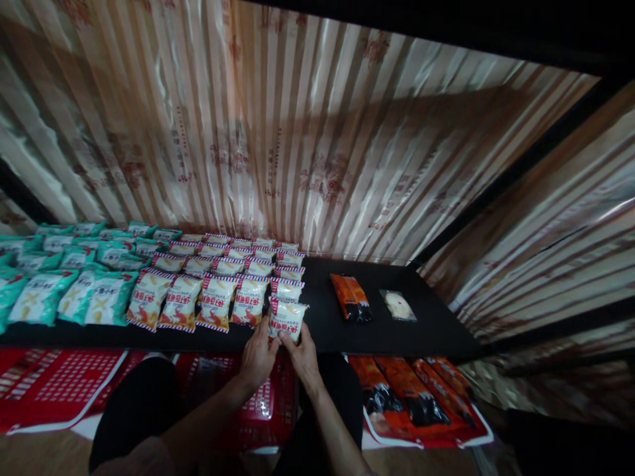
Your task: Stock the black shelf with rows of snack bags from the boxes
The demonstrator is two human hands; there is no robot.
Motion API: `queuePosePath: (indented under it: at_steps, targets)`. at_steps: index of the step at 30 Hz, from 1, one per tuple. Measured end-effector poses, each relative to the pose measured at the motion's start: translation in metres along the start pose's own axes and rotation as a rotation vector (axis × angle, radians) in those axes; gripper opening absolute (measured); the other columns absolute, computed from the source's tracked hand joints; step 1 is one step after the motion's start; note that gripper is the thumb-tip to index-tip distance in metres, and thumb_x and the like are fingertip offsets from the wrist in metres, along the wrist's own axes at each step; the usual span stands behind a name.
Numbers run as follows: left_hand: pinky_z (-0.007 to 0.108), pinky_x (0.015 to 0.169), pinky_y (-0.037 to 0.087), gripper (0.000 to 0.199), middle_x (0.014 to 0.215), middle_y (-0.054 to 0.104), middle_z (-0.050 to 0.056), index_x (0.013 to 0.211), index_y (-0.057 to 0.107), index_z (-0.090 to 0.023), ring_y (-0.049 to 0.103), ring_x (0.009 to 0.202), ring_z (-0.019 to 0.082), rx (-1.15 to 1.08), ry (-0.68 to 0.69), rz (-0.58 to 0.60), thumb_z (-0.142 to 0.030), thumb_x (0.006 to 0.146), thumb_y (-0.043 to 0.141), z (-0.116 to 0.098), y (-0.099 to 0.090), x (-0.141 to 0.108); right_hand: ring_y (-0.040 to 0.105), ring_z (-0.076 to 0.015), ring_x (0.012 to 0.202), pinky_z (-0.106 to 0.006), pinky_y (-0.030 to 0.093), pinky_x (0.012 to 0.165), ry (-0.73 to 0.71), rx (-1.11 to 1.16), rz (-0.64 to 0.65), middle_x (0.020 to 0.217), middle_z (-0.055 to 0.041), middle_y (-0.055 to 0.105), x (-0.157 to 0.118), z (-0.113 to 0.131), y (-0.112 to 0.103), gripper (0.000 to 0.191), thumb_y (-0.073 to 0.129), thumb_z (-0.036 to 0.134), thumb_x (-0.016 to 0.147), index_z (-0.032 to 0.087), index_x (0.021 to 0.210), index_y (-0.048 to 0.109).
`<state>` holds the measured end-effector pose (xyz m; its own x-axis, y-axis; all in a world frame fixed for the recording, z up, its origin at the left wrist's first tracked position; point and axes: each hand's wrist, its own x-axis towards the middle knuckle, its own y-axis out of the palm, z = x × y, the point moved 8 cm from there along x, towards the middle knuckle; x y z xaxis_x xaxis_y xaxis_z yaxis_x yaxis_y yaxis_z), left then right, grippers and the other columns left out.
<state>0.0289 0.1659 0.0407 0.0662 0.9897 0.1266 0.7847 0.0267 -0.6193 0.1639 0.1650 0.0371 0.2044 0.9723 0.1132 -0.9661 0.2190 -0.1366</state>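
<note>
Between both hands is a small white snack bag [286, 315] with red lettering and a striped edge, at the front of the black shelf [327, 337]. My left hand [258, 352] grips its left side, and my right hand [302, 354] grips its right side with the thumb on the front. Directly behind it stands a column of matching bags [288, 289]. To the left, more of these white bags [214, 301] stand upright in rows. The bag's underside is hidden by my fingers.
Teal snack bags [44, 296] fill the shelf's left. An orange-black packet [350, 297] and a clear packet with pale contents [397, 305] lie to the right. Below are red baskets [64, 383], one holding orange packets [409, 390]. A dark post [506, 178] slants at the right.
</note>
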Motion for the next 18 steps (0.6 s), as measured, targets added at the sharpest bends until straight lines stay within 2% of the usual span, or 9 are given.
queuePosePath:
  at_steps: [5, 11, 18]
  targets:
    - [0.041, 0.098, 0.039, 0.047, 0.129, 0.049, 0.016, 0.127, 0.038, -0.013, 0.048, 0.119, 0.024, 0.007, -0.008, -0.003, -0.027, 0.083, 0.041, 0.0, 0.002, 0.007, 0.062, -0.0226, 0.087, -0.035, 0.05, 0.077, -0.002, -0.016, -0.045, 0.091, -0.0053, 0.068, 0.005, 0.002, -0.003, 0.052, 0.065, 0.042, 0.068, 0.018, 0.114, 0.058]
    - [0.04, 0.096, 0.041, 0.045, 0.123, 0.053, 0.016, 0.126, 0.04, -0.012, 0.049, 0.116, 0.024, -0.033, -0.021, -0.027, -0.027, 0.084, 0.041, -0.003, 0.0, 0.012, 0.061, -0.0217, 0.087, -0.034, 0.05, 0.076, -0.03, -0.04, -0.069, 0.095, -0.0064, 0.067, 0.011, 0.002, -0.003, 0.052, 0.064, 0.043, 0.067, 0.018, 0.112, 0.059]
    - [0.04, 0.097, 0.041, 0.045, 0.125, 0.052, 0.017, 0.126, 0.04, -0.011, 0.049, 0.117, 0.024, -0.001, -0.006, -0.057, -0.024, 0.083, 0.04, -0.003, 0.002, 0.014, 0.06, -0.0217, 0.093, -0.034, 0.049, 0.08, -0.03, -0.069, -0.071, 0.1, -0.0067, 0.066, 0.014, -0.003, -0.003, 0.053, 0.064, 0.043, 0.068, 0.019, 0.114, 0.057]
